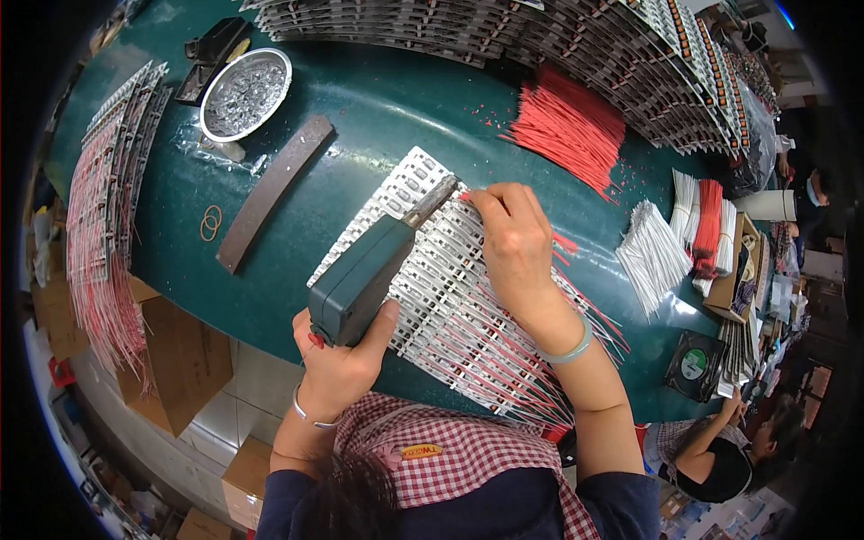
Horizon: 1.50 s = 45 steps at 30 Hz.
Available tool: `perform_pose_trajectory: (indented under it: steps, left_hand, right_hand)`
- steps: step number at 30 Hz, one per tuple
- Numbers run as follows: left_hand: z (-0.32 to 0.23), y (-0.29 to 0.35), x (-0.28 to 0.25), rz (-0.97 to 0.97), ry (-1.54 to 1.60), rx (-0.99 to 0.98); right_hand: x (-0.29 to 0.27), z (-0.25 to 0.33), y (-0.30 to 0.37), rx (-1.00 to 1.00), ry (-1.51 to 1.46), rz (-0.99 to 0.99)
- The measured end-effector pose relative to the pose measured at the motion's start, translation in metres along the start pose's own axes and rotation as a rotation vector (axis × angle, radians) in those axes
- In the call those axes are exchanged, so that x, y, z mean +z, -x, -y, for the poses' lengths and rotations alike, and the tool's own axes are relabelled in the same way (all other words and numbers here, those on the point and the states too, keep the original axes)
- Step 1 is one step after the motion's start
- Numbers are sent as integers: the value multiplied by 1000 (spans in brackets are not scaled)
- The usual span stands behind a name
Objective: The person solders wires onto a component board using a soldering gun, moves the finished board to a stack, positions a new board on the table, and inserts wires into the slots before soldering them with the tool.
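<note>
Panel of small white boards (441, 279) beneath a dark green tool (362, 274) and two hands

In the head view, the panel lies slantwise on the green worktop (180, 236), in front of the person's body. Its white units sit in tight, regular rows; those toward the far left end carry dark rectangular parts, while silvery parts fill much of the middle. Thin red and pale wires run across the nearer rows, and their loose ends fan out past the right-hand edge.

The left hand (346, 362) is wrapped around the grip of the tool, a boxy body with a narrow metal shaft angled up and to the right. The shaft's tip reaches the far right part of the panel; whether it touches cannot be told. The right hand (516, 236) has thumb and fingers pinched on a red wire (464, 195), whose end shows just beside the tip.

Beyond the panel lies a heap of red wires (571, 126); well to its right is a bundle of white wires (652, 259). Left of the panel are a curved brown bar (274, 193), rubber bands (210, 223) and a silver bowl (287, 67) of shiny bits.
</note>
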<state>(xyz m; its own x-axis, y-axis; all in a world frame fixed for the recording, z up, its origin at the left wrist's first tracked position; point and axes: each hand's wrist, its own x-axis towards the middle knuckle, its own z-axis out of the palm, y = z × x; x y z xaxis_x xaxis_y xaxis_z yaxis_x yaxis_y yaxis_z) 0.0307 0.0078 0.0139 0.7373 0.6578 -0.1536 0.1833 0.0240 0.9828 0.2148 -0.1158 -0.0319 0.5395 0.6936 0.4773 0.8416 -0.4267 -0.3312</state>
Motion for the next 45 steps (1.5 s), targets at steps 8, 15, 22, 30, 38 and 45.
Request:
perform_pose_trajectory:
  steps: [8, 15, 22, 30, 38, 45]
  left_hand:
    - [5, 4, -2, -61, -37, 65]
    - [11, 1, -4, -15, -129, 158]
    - [13, -1, -2, 7, -126, 173]
    - [7, -3, -5, 42, -173, 139]
    - [3, 3, -5, -9, -75, 42]
    - [3, 6, -7, -22, -78, 37]
  right_hand:
    - [-2, 5, 5, -65, -1, -64]
    - [2, 5, 6, -65, -32, -32]
    - [0, 7, 5, -40, -12, 1]
    - [-1, 8, 2, -48, -8, 5]
    - [0, 8, 2, -48, 10, 9]
    - [1, 8, 3, -44, 14, 0]
